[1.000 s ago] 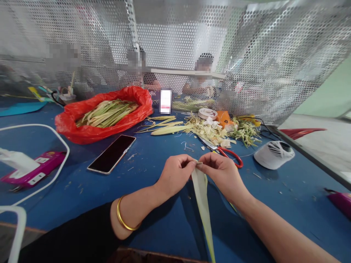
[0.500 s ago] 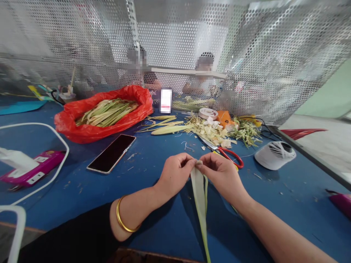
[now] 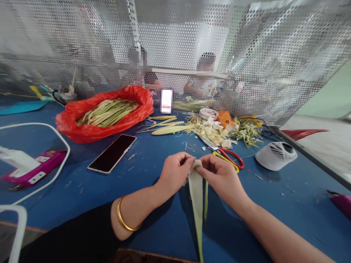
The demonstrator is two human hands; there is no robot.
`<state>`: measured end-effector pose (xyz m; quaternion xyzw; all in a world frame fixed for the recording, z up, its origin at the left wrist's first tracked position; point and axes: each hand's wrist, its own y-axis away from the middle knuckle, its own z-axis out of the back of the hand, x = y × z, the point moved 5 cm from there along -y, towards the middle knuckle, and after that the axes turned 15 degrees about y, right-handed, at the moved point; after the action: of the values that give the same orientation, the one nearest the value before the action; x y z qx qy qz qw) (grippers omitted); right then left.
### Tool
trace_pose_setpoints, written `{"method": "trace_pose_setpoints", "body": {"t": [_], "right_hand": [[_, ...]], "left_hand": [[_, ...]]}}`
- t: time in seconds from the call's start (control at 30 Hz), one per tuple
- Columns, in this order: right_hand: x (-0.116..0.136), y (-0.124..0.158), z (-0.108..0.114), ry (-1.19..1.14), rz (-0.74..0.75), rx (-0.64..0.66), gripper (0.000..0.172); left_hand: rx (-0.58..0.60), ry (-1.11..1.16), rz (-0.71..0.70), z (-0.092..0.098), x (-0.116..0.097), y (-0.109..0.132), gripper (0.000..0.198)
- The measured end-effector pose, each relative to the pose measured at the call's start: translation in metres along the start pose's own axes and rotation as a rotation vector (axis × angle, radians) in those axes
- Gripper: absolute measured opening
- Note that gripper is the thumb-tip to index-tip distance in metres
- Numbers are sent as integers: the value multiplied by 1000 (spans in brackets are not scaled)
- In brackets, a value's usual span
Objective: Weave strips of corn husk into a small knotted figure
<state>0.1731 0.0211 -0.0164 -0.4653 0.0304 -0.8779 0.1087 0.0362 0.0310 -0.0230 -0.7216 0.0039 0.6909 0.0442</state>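
Note:
A pale green leaf strip (image 3: pixel 196 197), broad at the top and narrowing to a long tip, hangs down towards the table's front edge. My left hand (image 3: pixel 177 171) pinches its upper end between thumb and fingers. From the other side my right hand (image 3: pixel 219 171) grips the same end, its thumb pressed on the leaf. A thinner green strip (image 3: pixel 206 201) dangles under my right hand; where it joins is hidden. Just beyond the right hand lie scissors (image 3: pixel 231 157) with red and yellow handles.
On the blue table (image 3: pixel 153 233) stands a red plastic bag (image 3: pixel 79 131) of dried leaves. A phone (image 3: pixel 112 153) lies beside it. Leaf scraps (image 3: pixel 214 133) are heaped at the back. A white thread cone (image 3: pixel 275 157) sits right, a purple power strip (image 3: pixel 41 168) left. Perforated mesh (image 3: pixel 175 36) closes the back.
The leaf's top now stands up between my fingertips with more of its broad face showing, and its tip has swung slightly left. Both hands keep their pinch.

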Motion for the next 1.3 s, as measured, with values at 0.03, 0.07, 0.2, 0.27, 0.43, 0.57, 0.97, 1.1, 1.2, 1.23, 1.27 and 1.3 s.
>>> {"method": "trace_pose_setpoints", "body": {"t": [0.03,0.07,0.2,0.27,0.43,0.57,0.97,1.1,1.2,1.23,1.27,1.3], "right_hand": [[0,0,-1,-13,-10,11,12],[-1,0,-2,-24,-23,24,12],[1,1,-3,6,-20,24,12],[4,2,-1,45,14,-9,13],[3,4,-4,11,-17,44,10],[-2,3,-4,-19,-60,31,13],[4,3,2,2,1,-52,18],[1,2,-3,-23,-33,-1,14],[1,2,-4,-26,-32,16,15],[3,2,-4,-23,-23,10,16],[4,3,-3,-20,-12,3,16],[5,3,-3,-18,-3,-3,17]], "left_hand": [[-8,-1,-5,1,0,-1,22],[-16,-4,-8,1,1,-1,23],[-22,-3,-6,2,3,-2,24],[-21,21,6,2,4,-2,25],[-60,44,19,5,3,-3,20],[-42,174,55,2,2,-2,26],[8,183,113,-5,9,1,25],[-22,148,96,-1,8,0,22],[-26,109,64,0,7,-1,25],[-28,105,57,0,7,-1,26],[-29,103,52,1,7,-1,27],[-32,100,49,1,6,-1,27]]}}
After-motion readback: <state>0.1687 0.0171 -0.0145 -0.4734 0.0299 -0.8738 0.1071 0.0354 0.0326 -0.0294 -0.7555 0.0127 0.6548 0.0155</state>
